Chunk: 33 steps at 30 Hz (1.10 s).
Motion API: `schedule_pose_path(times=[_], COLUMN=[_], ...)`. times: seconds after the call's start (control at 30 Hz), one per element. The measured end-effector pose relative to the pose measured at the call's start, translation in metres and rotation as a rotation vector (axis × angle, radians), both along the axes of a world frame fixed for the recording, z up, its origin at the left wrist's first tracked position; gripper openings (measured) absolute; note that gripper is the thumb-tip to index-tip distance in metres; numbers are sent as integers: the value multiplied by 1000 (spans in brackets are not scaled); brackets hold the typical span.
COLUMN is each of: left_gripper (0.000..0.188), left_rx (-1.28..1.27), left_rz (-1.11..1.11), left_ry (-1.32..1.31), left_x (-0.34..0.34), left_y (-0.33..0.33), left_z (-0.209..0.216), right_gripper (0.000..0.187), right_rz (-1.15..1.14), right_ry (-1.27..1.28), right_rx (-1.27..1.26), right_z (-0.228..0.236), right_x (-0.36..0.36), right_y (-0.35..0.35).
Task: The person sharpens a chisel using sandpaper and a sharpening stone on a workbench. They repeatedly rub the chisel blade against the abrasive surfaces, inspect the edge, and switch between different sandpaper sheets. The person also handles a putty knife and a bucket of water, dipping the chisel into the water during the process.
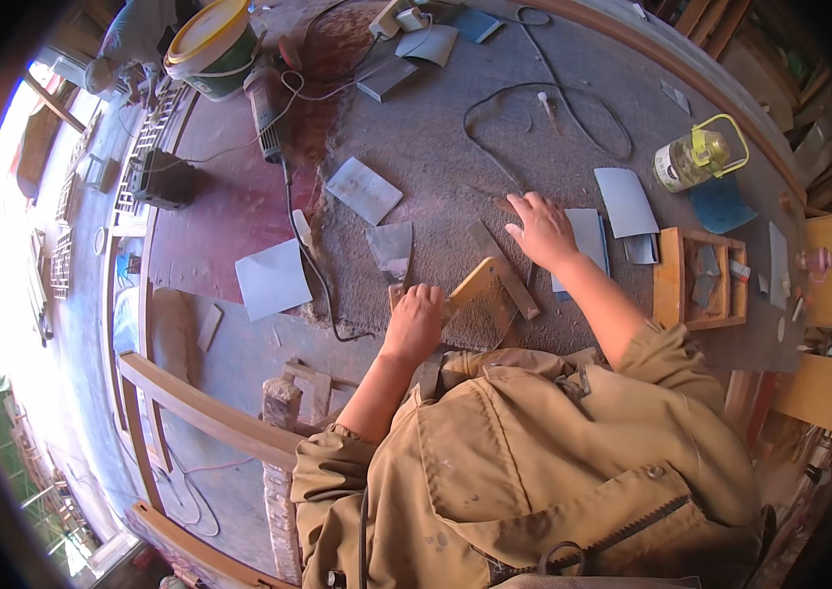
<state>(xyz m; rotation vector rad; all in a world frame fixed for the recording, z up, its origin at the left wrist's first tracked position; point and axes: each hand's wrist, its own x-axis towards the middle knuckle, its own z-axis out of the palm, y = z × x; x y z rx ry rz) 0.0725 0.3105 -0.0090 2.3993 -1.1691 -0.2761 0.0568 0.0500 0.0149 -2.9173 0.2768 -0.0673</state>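
My left hand [416,316] is closed around one end of a light wooden piece [475,283] near the table's front edge. A darker flat wooden strip [504,270] lies against its far end; whether the two are joined I cannot tell. Farther out, my right hand [542,232] reaches over the carpeted top with thumb and fingers apart. Its fingertips are at the brown end of a thin pointed tool [487,195], whose kind is too small to make out. Sheets of sandpaper [364,191] lie around both hands, with a torn piece [390,251] just beyond the left one.
A corded power tool [264,110] and a lidded bucket [210,49] are at the far left. A black cable [494,98] loops across the table. To the right stand a wooden box [671,275] with compartments and a clear bottle [691,162]. A wooden frame [210,407] is beside my left arm.
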Motion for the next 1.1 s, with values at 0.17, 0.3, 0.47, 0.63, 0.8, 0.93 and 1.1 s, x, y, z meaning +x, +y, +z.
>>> schedule_pose_path(times=[0.17,0.3,0.47,0.63,0.8,0.93,1.1], left_gripper=[8,9,9,9,11,13,12], left_rx=[36,58,111,137,119,144,55], left_rz=[62,45,51,31,181,122,293], left_ry=[17,-68,-117,-173,-140,-130,-191], left_x=[-6,-4,-1,2,0,-13,-12], left_y=[0,4,5,5,5,-1,-12], left_z=[-7,4,-3,-4,-13,-18,-3], right_gripper=[29,17,23,28,37,44,46], right_rz=[90,-14,375,336,360,283,299], right_ry=[178,31,116,-4,31,10,21], right_rx=[-29,291,347,311,150,25,34], right_z=[-22,4,29,14,9,1,2], right_x=[18,-3,-81,-94,-99,-86,-73], right_y=[-18,8,49,59,74,77,70])
